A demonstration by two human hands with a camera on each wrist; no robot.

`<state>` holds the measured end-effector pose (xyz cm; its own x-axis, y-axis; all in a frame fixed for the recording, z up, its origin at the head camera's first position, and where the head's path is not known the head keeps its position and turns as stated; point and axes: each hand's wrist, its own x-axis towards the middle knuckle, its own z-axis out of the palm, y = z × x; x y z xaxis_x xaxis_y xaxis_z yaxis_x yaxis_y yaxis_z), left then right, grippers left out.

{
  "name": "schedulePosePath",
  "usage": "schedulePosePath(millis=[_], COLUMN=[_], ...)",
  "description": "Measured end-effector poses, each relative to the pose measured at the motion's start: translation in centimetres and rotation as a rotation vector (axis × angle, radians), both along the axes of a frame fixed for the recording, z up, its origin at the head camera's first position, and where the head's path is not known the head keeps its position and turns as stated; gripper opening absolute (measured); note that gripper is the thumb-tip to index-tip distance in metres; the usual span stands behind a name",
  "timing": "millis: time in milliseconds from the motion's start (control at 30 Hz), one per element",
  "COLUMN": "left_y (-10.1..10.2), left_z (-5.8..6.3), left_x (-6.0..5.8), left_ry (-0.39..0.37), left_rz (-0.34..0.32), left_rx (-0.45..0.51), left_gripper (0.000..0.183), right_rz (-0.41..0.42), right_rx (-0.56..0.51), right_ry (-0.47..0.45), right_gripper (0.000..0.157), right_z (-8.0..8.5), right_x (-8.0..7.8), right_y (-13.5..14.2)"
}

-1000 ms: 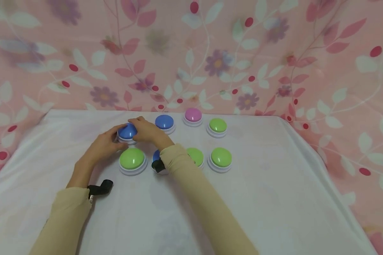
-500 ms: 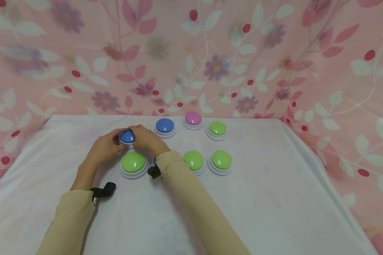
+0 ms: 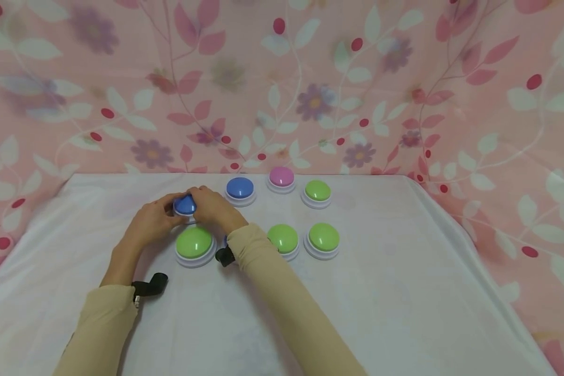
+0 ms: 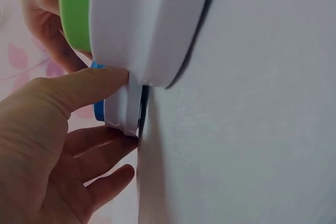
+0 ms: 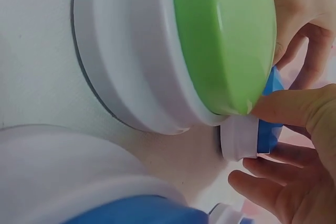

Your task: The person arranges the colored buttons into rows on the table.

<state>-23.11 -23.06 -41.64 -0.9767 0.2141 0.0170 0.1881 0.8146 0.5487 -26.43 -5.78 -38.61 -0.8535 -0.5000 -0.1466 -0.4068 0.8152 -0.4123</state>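
Both hands hold a round blue push button with a white base [image 3: 185,204] at the far left of the back row in the head view. My left hand [image 3: 152,224] grips it from the left; in the left wrist view the thumb and fingers [image 4: 123,142] span its white base [image 4: 121,109], low over the cloth. From the right, my right hand [image 3: 215,209] holds it, with the thumb and fingers around its side in the right wrist view. That hand hides part of the blue dome [image 5: 268,137]. Just in front sits a large green button [image 3: 194,242].
Behind stand another blue button [image 3: 240,188], a pink button [image 3: 281,176] and a green button [image 3: 317,190]. Two green buttons [image 3: 283,238] [image 3: 324,237] are in the front row. My right wrist mostly covers a blue button [image 5: 136,211]. White cloth [image 3: 404,292] covers the table.
My right hand has shifted over the blue button and covers more of its dome. Both hands and that button have come slightly nearer the green one in front. The head view has tilted slightly.
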Motion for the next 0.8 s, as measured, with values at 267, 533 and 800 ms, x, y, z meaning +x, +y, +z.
schedulePosePath(millis=[267, 533, 800], left_y=[0.4, 0.6, 1.6], left_z=[1.0, 3.2, 5.6], left_x=[0.1, 1.2, 3.1], left_ry=[0.012, 0.056, 0.129], left_rz=[-0.03, -0.027, -0.041], left_rx=[0.022, 0.006, -0.012], left_gripper=[0.07, 0.07, 0.071], right_rz=[0.069, 0.15, 0.18], right_rx=[0.015, 0.017, -0.103], right_ry=[0.068, 0.152, 0.179], right_gripper=[0.056, 0.059, 0.055], right_z=[0.5, 2.0, 3.6], right_x=[-0.4, -0.1, 1.7], right_y=[1.0, 2.2, 4.8])
